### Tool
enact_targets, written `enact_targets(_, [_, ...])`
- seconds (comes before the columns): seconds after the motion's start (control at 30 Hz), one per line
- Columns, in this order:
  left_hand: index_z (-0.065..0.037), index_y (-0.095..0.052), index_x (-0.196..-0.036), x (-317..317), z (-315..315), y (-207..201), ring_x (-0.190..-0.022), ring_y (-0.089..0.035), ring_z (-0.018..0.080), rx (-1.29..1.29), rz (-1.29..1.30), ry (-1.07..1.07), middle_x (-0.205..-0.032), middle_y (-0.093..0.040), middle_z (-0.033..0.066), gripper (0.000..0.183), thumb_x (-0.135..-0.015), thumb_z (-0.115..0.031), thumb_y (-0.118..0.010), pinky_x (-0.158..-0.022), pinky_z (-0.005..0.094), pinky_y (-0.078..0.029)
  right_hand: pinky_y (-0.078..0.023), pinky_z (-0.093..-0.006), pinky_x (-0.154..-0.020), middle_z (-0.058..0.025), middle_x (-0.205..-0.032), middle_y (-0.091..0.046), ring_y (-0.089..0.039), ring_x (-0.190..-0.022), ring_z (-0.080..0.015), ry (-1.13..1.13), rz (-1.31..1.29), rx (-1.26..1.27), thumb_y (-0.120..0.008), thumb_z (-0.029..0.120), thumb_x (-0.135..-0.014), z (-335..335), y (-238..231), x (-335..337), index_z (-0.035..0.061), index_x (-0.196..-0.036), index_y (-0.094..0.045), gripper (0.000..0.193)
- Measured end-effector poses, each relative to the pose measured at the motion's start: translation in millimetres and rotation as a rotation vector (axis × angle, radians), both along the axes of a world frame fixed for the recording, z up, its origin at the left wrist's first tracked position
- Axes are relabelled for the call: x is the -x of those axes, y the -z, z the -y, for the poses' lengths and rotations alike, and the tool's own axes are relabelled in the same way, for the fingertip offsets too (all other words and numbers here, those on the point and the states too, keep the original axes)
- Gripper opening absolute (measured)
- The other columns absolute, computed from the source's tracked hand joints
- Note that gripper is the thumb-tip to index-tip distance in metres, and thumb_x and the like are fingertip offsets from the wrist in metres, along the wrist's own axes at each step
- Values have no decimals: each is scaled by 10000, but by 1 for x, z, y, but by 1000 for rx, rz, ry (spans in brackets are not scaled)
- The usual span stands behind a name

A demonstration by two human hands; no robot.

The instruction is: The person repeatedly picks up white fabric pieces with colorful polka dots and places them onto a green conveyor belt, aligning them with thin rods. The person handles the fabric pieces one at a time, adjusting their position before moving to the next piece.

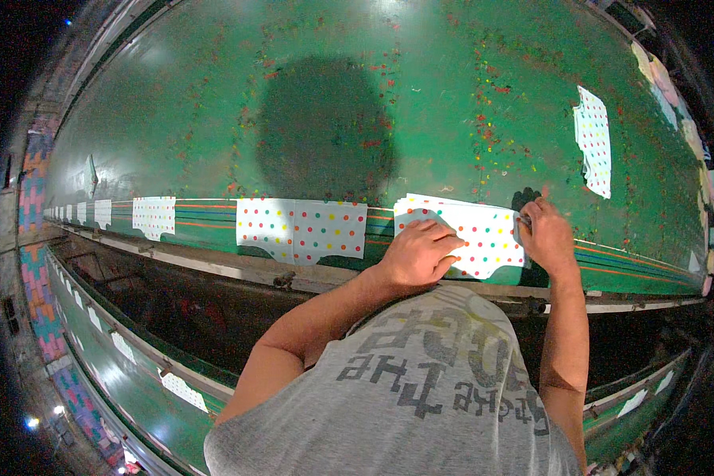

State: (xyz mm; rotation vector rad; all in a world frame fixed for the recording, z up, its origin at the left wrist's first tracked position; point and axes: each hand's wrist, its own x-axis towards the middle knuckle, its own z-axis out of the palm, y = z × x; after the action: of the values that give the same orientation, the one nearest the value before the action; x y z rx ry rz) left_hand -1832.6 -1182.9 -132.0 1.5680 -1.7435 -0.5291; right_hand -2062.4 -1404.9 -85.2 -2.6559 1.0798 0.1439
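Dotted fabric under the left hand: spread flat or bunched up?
Spread flat: the dotted fabric lies smooth on the green table, without bunching around the left hand.

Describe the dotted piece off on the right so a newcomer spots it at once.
Start from the big green table and find the person's right hand at its near edge. Look farther across and to the right for a white piece with coloured dots. Unlike the dotted pieces lined along that edge, it lies alone, its long side running away from the person.
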Motion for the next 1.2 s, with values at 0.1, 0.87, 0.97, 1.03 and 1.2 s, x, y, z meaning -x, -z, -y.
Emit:
enact_targets(0.1, [-102,-781,-1200,-1,-3,-5,-1088,-741,348,56,-81,-53,-1144,-774,113,287,-916,-127,-809,-954,473,-594,-602,-525,-969,-192,-1176,-737,-715,-1147,-427,-132,39,56,-762,198,-928,3,-2,3,57,-1101,-747,223])
enact_targets(0.87, [-67,-698,-1385,12,26,-21,-1251,-664,425,-56,242,-431,-1322,-719,195,478,-917,16,-746,-1092,516,-539,-590,-494,-846,-162,-998,-726,-725,-968,-382,-166,442,-299,-824,178,-827,14,17,63,72,-944,-746,177])
enact_targets(0.97, [-72,-697,-1388,41,33,-26,-1254,-660,432,-45,228,-476,-1334,-712,199,519,-884,42,-750,-1097,512,-543,-560,-408,-749,-92,-864,-717,-707,-810,-233,15,663,-632,-815,107,-867,14,16,96,69,-951,-719,133])
enact_targets(1.03, [-72,-697,-1384,70,39,-26,-1267,-651,439,-53,234,-518,-1373,-694,200,557,-846,61,-757,-1107,511,-538,-563,-345,-726,-3,-872,-701,-676,-830,-124,201,724,-832,-818,38,-894,24,15,128,75,-1039,-693,195])
enact_targets(1.2, [-41,-685,-1390,143,48,-35,-1293,-637,421,-14,169,-473,-1402,-686,183,559,-841,35,-761,-1126,517,-514,-584,-295,-775,-37,-1053,-773,-698,-892,-105,343,811,-751,-763,14,-951,67,28,214,44,-1297,-703,352])
